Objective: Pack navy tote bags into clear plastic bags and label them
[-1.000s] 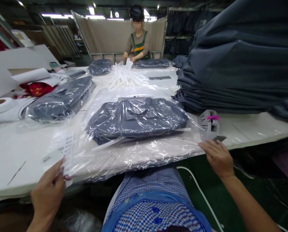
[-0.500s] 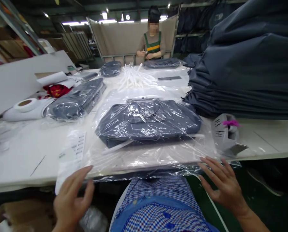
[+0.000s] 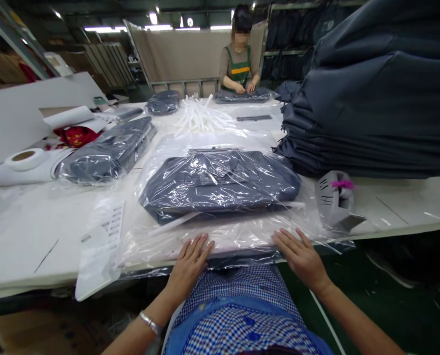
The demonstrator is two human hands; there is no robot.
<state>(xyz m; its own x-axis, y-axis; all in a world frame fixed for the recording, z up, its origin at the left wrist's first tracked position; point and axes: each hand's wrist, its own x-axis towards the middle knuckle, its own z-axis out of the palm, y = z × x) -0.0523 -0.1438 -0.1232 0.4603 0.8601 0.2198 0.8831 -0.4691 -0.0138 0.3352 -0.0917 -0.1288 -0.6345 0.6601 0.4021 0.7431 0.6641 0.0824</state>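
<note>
Bag (image 3: 220, 197), dark blue-grey, already inside clear plastic sleeve (image 3: 242, 235), lying on worktop (image 3: 23, 222), front and centre. Left hand (image 3: 190, 259) and right hand (image 3: 301, 260) palm-down on loose near margin of sleeve; grip flat, fingers slightly spread, no pinch visible. Bagging apparently done; slack margin, overhanging worktop, seemingly not yet folded; whether sealed, cannot tell.

Strip lights (image 3: 101, 29) glow; a beige partition (image 3: 183, 54) stands beyond the white table (image 3: 13, 251); the floor (image 3: 375, 296) is green.
</note>
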